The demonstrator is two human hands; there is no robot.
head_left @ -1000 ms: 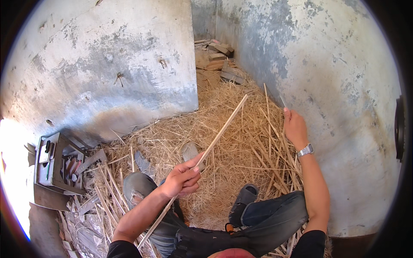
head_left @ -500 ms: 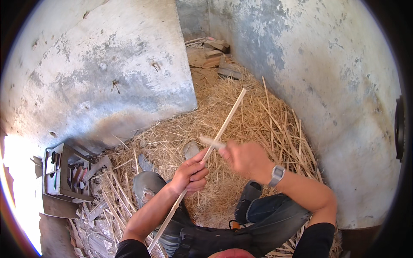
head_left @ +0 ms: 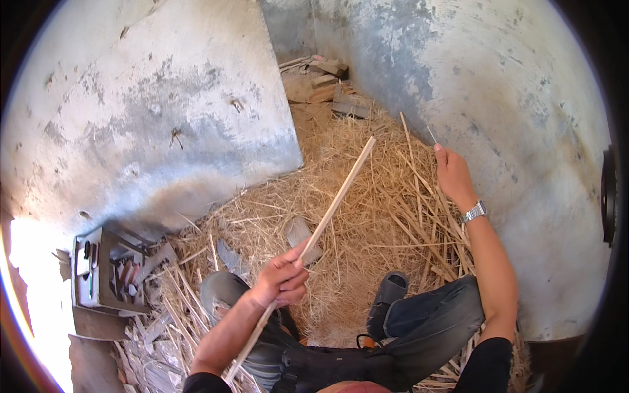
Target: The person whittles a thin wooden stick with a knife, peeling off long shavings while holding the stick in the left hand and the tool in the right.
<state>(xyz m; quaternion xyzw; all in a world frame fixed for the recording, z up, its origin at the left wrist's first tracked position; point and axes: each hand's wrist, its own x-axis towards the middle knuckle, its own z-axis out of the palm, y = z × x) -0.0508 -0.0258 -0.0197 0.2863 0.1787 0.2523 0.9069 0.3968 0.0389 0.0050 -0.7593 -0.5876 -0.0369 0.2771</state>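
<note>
A long, pale cane strip (head_left: 331,213) is gripped near its middle in the left hand (head_left: 280,281). It is thin, flat and straight, and slants from the near left, beside the person's knee, up to the far right, its free tip raised over the straw. A much finer sliver (head_left: 432,135), short and pale, is pinched in the raised right hand (head_left: 453,175) at the far right, its tip pointing up.

The left hand (head_left: 282,280) was clenched low near the lap, while the right hand (head_left: 452,171) was raised, pinched, arm outstretched.
</note>
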